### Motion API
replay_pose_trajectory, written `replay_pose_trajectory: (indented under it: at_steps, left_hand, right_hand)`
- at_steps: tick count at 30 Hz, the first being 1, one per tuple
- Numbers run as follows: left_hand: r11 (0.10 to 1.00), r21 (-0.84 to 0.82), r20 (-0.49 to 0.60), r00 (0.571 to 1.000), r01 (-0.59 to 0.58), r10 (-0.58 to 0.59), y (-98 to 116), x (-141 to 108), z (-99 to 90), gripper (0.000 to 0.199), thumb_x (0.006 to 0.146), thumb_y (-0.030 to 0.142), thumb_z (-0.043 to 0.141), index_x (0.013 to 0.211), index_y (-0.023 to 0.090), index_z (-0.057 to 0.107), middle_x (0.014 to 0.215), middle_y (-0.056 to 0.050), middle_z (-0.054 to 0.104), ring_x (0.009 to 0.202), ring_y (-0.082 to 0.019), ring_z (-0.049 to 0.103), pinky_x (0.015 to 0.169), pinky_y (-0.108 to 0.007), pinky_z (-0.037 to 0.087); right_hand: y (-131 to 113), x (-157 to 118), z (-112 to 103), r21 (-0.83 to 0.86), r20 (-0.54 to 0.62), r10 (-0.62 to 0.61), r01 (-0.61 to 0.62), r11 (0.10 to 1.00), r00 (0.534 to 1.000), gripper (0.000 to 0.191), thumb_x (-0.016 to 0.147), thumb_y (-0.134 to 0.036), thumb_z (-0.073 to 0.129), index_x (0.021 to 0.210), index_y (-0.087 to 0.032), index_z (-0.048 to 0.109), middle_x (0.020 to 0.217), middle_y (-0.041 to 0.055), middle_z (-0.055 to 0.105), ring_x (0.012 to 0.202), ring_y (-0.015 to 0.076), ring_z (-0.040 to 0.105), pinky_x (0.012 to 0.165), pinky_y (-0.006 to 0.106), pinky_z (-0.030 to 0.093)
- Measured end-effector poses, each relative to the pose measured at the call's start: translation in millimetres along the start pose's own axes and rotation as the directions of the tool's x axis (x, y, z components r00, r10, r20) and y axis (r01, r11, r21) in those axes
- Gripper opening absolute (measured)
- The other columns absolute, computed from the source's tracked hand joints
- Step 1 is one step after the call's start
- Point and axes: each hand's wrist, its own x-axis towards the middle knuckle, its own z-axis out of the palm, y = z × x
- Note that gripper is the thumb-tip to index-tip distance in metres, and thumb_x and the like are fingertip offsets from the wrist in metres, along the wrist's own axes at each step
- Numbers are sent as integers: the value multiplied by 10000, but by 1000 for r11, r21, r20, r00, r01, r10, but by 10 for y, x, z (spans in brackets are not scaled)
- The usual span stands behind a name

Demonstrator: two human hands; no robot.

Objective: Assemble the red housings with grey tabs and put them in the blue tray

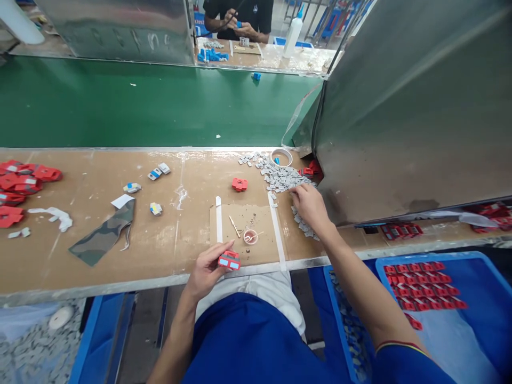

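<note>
My left hand [206,270] is closed around a red plastic toy car part [229,260] with pale blue panels and grey trim, held over the front edge of the bench. At the right, the fingers of my right hand [310,205] are pinched together against a heap of small flat grey plastic pieces [283,178]. What lies between those fingertips is hidden. Between my hands, a small cup [250,237] with a thin stick in it rests on a cardboard mat [262,213], beside a wooden stick [234,226]. Another red part [239,184] lies beyond the mat.
A tape roll [281,158] sits by the grey heap, close to a metal panel [412,106]. Red parts [20,184] and a camouflage cloth [104,234] lie left. A blue tray [486,314] holds red parts at right. Across the green belt [152,106], another person handles a blue part.
</note>
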Motion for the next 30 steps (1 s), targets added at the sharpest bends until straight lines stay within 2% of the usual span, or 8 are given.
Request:
replay_pose_trajectory:
  at_steps: [3, 6, 9, 11, 13, 17, 21, 30]
  left_hand:
    - [990, -120, 24, 997, 71, -69, -44, -28, 10, 515, 860, 355, 821, 1328, 177, 703, 1023, -121, 813, 899, -225, 767, 816, -325, 610]
    - [968, -216, 36, 992, 126, -121, -68, -45, 40, 418, 821, 337, 863, 1183, 171, 739, 1010, -113, 817, 881, -213, 780, 761, -276, 610]
    - [959, -253, 75, 991, 126, -110, -73, -42, 57, 367, 782, 336, 898, 1085, 174, 772, 964, -99, 821, 847, -210, 780, 770, -282, 611]
    - [961, -246, 95, 990, 123, -102, -77, -38, 54, 384, 780, 345, 899, 1108, 181, 787, 978, -105, 822, 846, -215, 777, 785, -297, 611]
    - [969, -220, 89, 991, 113, -96, -88, -40, 45, 384, 782, 355, 897, 1113, 186, 800, 1021, -116, 821, 874, -220, 773, 793, -297, 607]
    - [977, -178, 71, 992, 116, -105, -123, -62, 32, 405, 771, 378, 903, 1112, 182, 805, 1065, -127, 817, 905, -221, 760, 797, -290, 593]
    - [978, -165, 67, 991, 124, -115, -142, -74, 38, 460, 759, 409, 909, 1132, 169, 786, 993, -110, 812, 862, -203, 748, 779, -278, 579]
    - [996, -40, 92, 993, 78, -74, -97, -46, 23, 391, 797, 462, 868, 1037, 162, 800, 974, -109, 802, 858, -206, 726, 754, -276, 561]
  right_hand:
    - [-159, -157, -261, 206, -105, 42, -19, 978, 994, 171, 978, -208, 532, 957, -192, 701, 982, 111, 697, 871, 243, 636, 837, 383, 513]
    - [-525, -464, -484, 422, -139, 65, -1, 907, 988, 152, 1005, -276, 575, 955, -209, 703, 941, 78, 692, 834, 209, 647, 766, 343, 529]
    - [-990, -803, -539, 628, 13, -48, 30, 778, 999, 119, 1008, -264, 618, 968, -220, 721, 899, 55, 712, 823, 194, 663, 732, 316, 538]
    - [-1251, -961, -481, 749, 119, -157, 15, 662, 980, 121, 1012, -256, 623, 991, -213, 734, 900, 57, 725, 809, 181, 672, 714, 296, 543]
    - [-1420, -1040, -387, 803, 187, -201, -32, 595, 962, 136, 1017, -262, 618, 989, -203, 737, 895, 60, 730, 789, 171, 675, 695, 278, 547]
    - [-1517, -1056, -238, 811, 296, -158, -161, 562, 942, 133, 996, -285, 653, 932, -193, 725, 861, 50, 739, 739, 162, 676, 675, 264, 546]
    - [-1513, -1059, -202, 800, 365, -137, -234, 552, 921, 102, 968, -248, 685, 893, -184, 713, 829, 36, 744, 717, 157, 676, 659, 252, 520]
    - [-1524, -1021, -286, 717, 383, -229, -131, 685, 895, 186, 966, -127, 654, 787, -176, 651, 779, 7, 658, 710, 144, 600, 639, 241, 408]
